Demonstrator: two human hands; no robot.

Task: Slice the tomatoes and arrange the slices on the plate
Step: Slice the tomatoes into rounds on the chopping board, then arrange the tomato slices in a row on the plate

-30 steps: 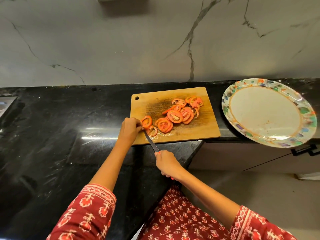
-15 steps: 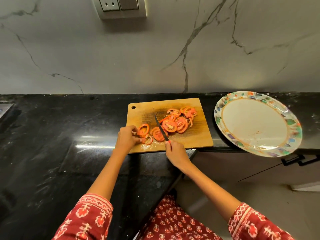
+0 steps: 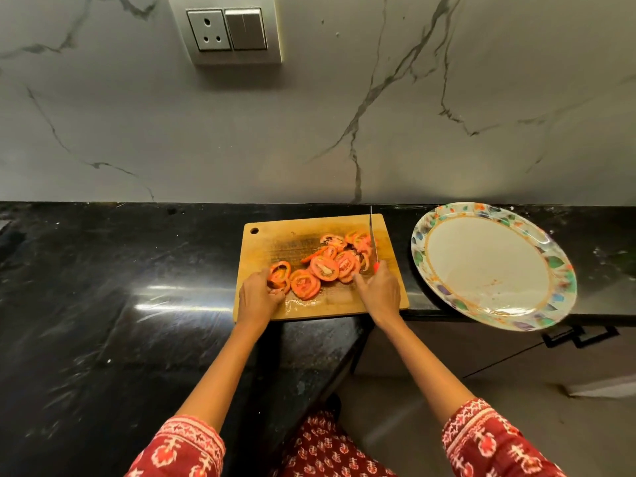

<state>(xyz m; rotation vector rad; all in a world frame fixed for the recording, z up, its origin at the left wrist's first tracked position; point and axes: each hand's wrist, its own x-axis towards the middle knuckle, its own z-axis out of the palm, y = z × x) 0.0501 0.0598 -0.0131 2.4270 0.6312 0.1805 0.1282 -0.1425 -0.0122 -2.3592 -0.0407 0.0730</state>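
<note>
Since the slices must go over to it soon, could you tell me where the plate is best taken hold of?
Probably at the plate's near rim, coming from the front. That edge juts past the black counter with open space beneath, so fingers can slip under it there, thumb on the patterned border. Its centre holds nothing.

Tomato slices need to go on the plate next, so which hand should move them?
Probably the left hand: it already touches the tomato slices and holds no tool. The right hand is nearer the plate, but its grip is on the knife.
</note>
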